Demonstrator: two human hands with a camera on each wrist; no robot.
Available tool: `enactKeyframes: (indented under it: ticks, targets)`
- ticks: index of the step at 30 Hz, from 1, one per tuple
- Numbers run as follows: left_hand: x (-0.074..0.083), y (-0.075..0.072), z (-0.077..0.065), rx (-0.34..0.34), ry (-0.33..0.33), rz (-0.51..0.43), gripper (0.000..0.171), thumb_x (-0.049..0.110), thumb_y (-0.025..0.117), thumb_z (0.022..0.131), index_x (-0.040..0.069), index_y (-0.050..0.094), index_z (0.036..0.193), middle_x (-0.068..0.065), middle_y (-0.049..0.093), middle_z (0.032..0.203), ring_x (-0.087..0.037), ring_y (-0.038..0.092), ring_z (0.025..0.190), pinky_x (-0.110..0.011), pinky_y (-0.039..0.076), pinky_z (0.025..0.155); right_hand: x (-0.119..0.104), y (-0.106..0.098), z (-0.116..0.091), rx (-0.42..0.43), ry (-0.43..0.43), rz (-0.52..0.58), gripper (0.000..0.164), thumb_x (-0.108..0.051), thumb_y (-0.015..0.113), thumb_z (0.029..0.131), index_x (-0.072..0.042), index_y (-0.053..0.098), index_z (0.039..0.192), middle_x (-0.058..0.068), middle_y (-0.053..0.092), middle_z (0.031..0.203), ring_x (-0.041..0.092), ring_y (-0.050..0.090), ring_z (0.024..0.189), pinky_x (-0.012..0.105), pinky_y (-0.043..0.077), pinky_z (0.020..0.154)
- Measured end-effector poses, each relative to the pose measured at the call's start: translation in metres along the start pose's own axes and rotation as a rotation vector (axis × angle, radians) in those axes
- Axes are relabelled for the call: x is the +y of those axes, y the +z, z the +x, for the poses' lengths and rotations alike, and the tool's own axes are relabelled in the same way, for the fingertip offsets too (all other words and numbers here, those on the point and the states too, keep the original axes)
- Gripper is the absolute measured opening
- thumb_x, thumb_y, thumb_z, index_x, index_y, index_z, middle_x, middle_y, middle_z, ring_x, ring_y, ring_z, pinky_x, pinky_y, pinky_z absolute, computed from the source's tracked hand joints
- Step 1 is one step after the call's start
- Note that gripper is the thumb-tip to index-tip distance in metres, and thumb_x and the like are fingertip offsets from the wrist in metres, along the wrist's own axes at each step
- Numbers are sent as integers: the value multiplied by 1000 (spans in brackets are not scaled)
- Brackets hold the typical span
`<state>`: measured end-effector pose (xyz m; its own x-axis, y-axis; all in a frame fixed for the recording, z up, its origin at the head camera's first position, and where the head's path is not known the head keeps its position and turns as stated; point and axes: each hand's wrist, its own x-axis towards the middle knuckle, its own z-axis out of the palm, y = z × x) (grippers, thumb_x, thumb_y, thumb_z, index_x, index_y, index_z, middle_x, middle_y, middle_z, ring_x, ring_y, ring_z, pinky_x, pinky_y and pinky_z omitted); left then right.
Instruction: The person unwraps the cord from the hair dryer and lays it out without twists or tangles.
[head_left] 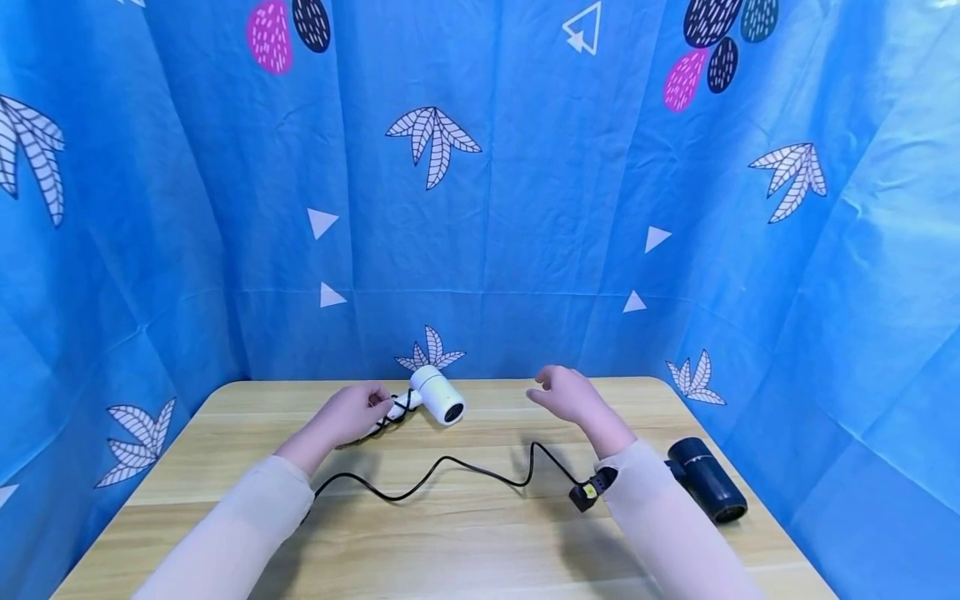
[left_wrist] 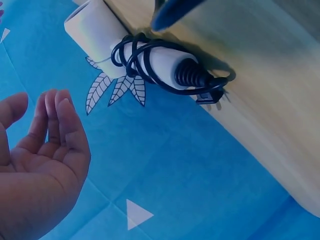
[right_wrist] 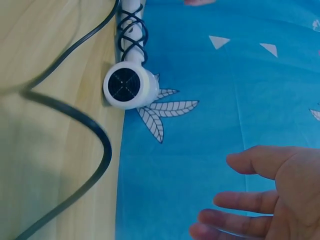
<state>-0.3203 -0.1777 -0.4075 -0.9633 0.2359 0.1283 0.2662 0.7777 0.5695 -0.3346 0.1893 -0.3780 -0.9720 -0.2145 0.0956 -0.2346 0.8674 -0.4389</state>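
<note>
White hair dryer (head_left: pixel 438 393), wound in black cord (left_wrist: pixel 191 74), lies on table (head_left: pixel 450 533) near left grip (head_left: pixel 354 412), to its right; that grip loosely curved, thumb and fingers apart; right grip (head_left: pixel 567 395) also parted.

A wood-grain table (head_left: pixel 480 542) bears a white hairdryer (head_left: pixel 435 392) and a black hairdryer (head_left: pixel 708 482).
</note>
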Motion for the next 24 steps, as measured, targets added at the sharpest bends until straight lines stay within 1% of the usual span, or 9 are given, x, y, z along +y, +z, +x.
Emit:
enactKeyframes:
  ticks: [3, 7, 11, 20, 24]
  targets:
    - [1, -2, 6, 1, -2, 11, 17, 21, 60, 100, 5, 67, 103, -3, 67, 94, -19, 60, 85, -42, 52, 80, -7, 2, 7, 2, -15, -6, 44, -33, 64, 97, -1, 64, 127, 18, 66, 120, 34, 63, 109, 49, 54, 90]
    - [4, -4, 12, -13, -15, 2, 19, 21, 59, 101, 4, 67, 104, -4, 66, 94, -20, 59, 85, -42, 52, 79, -16, 4, 15, 4, -26, -8, 43, -32, 65, 97, -1, 64, 127, 17, 67, 121, 34, 63, 111, 49, 52, 92]
    - [6, -3, 18, -23, -47, 15, 19, 21, 57, 102, 5, 67, 105, -5, 66, 97, -21, 59, 85, -41, 52, 80, -25, 7, 25, -12, -27, 3, 44, -32, 65, 97, 0, 64, 127, 17, 67, 122, 33, 62, 113, 48, 52, 94]
    - [-3, 1, 33, -26, -103, 83, 19, 23, 57, 101, 6, 66, 104, -7, 66, 97, -22, 58, 83, -39, 52, 76, -41, 19, 45, -31, -18, 32, 40, -31, 66, 96, -2, 66, 123, 14, 68, 121, 32, 63, 113, 47, 52, 95]
    - [-4, 1, 37, -31, -126, 84, 19, 22, 56, 101, 6, 66, 104, -8, 66, 98, -23, 59, 84, -40, 52, 77, -48, 26, 51, -29, -13, 44, 40, -32, 67, 96, -1, 66, 123, 15, 67, 121, 32, 63, 113, 46, 52, 95]
